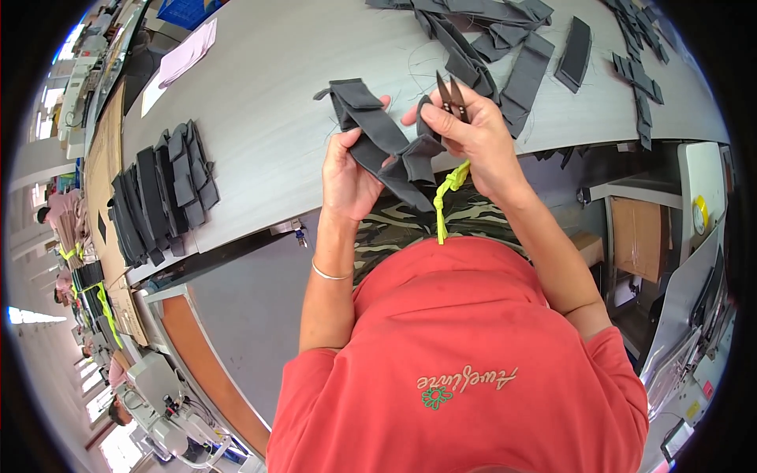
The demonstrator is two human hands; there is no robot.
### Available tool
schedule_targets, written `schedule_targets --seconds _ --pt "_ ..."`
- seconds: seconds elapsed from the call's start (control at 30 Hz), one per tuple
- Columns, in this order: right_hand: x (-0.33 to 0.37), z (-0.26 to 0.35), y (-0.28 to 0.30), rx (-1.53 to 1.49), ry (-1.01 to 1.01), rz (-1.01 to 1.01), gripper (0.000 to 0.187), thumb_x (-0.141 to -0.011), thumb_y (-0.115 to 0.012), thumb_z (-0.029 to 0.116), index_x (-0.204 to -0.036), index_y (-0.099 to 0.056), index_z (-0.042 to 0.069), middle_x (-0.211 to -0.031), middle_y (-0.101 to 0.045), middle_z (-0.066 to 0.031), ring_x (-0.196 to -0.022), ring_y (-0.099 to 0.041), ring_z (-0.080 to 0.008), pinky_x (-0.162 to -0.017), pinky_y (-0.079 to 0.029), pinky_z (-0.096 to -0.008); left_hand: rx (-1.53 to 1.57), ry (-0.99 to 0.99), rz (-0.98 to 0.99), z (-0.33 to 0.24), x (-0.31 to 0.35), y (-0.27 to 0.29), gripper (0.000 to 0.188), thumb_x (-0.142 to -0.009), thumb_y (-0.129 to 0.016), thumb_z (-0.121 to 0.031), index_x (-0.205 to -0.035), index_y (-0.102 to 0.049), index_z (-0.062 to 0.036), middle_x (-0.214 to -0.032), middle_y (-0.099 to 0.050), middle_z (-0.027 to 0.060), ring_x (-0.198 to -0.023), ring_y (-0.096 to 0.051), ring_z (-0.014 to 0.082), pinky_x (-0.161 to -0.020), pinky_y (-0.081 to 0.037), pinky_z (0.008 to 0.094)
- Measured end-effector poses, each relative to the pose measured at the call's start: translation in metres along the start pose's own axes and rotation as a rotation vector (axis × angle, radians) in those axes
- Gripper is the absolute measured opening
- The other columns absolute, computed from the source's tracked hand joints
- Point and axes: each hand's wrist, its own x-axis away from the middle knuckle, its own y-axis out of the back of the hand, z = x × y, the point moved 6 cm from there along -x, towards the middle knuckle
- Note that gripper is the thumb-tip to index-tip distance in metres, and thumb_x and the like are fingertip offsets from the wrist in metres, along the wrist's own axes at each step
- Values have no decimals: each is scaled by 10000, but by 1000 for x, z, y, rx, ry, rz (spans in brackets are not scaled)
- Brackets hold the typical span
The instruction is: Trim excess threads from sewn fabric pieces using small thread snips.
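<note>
Both hands are raised over the near edge of the table. My left hand (352,175) is closed round a dark grey sewn fabric strip (378,130), which hangs in folds between the two hands. My right hand (482,138) pinches another part of the grey fabric near its fingertips. Tucked in that same hand is a pair of thread snips (453,101), dark blades pointing away from me. A bright yellow knotted cord (450,191) dangles below the right hand.
On the table (260,102), stacked grey pieces (162,189) lie at left. Joined grey strips (465,55) with loose threads spread at far right of centre. Pale pink sheets (188,53) and a blue crate (188,11) are at far left. A cardboard box (637,236) sits below at right.
</note>
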Motion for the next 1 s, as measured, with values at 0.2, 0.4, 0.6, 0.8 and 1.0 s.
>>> schedule_targets --seconds 0.2,0.4,0.6,0.8,1.0 --pt "-7 -3 -7 12 75 -55 129 -859 -677 113 -818 -575 47 -772 -549 48 -715 -462 -24 -637 -382 -198 -146 -9 173 0 13 -8 557 -862 -588 -232 -1332 -431 23 -1255 -550 124 -1098 -568 197 -926 -471 359" --pt "-19 -13 -6 215 135 -55 163 -834 -678 128 -816 -586 -6 -721 -553 10 -698 -479 -55 -634 -409 -233 -203 72 171 13 8 -6 419 -960 -509 -302 -1227 -505 20 -1106 -623 115 -952 -636 181 -800 -539 323" --pt "5 20 -20 361 187 28 145 -815 -679 98 -815 -566 9 -721 -571 16 -698 -485 -47 -605 -405 -241 -113 -83 3 -8 5 -2 495 -989 -434 -418 -1292 -481 -29 -1097 -600 63 -945 -608 146 -803 -529 317" --pt "33 28 -50 592 482 274 199 -653 -615 -109 -789 -570 29 -749 -534 -38 -661 -505 -172 -570 -404 -293 -124 -372 -149 -49 5 4 568 -972 -405 -506 -1300 -478 -47 -1002 -589 21 -836 -594 126 -723 -524 298" --pt "28 13 -47 393 261 386 49 -815 -654 -21 -802 -607 -15 -707 -589 -21 -610 -499 -77 -558 -423 -225 -83 -308 -91 -42 7 16 582 -979 -355 -527 -1277 -491 -46 -896 -592 35 -698 -602 167 -673 -535 333"
